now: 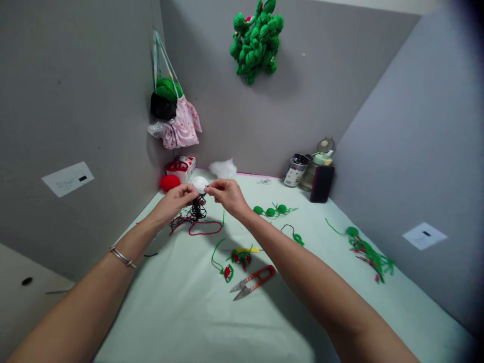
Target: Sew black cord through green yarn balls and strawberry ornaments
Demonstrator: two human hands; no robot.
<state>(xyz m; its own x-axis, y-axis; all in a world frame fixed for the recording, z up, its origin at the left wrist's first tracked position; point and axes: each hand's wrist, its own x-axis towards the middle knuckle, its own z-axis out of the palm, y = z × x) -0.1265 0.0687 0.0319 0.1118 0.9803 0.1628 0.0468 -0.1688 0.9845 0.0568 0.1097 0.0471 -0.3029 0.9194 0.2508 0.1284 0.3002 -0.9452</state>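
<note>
"Black yarn [197,207] hangs in a curly, messy clump! Where is it?"

"Under the left hand [172,201], over the table [181,317]. The left fingers [190,190] are pinched together on it."

"And the right hand [230,197]?"

"Its fingers [216,190] are pinched on a tiny dark bit [206,187], too small to name. The two hands are close."

"What balls do you see?"

"One fuzzy red ball [170,182] and one white ball [199,183]. Near them is one puff of fluff [224,168], soft like a cloud."

"Any green ones?"

"Three round green balls [269,212] in a row, bumpy and knitted, with thin tails. One more green ball [352,231] is on the right, by a stringy red and green pile [374,259]."

"Anything sharp?"

"One pair of snips [254,282], with two pointy metal blades and a red handle. A red and green triangle [228,273] lies just beside."

"What holds stuff?"

"One tin [294,174] has dark things in it. One see-through bottle [309,174] has its lid up. One pink cloth bag [182,123] hangs on the wall, but I can't see inside."
</note>
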